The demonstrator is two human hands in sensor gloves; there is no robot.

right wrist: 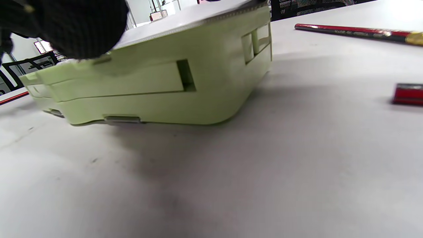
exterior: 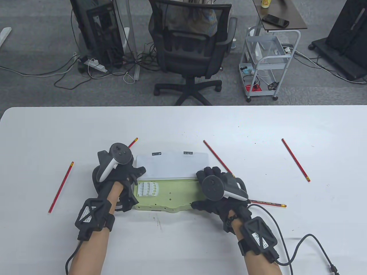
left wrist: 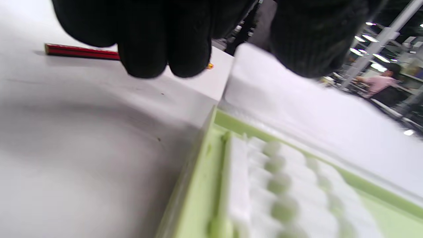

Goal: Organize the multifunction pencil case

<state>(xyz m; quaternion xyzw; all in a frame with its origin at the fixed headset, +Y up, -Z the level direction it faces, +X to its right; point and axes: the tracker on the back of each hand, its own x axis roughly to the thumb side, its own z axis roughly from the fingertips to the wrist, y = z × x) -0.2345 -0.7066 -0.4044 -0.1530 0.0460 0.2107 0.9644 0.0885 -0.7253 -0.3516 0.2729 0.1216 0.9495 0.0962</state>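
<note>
- Your left hand [exterior: 119,179] and right hand [exterior: 219,190] grip the open green pencil case [exterior: 167,197] at its ends
- Rigid, light plastic; hold the base, not the hinged white lid [exterior: 172,164]

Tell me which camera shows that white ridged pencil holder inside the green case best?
The table view: the whole white ridged pencil holder shows, at the left end of the open green plastic case. The left wrist view shows it close but blurred; the right wrist view shows only the case's outside.
</note>
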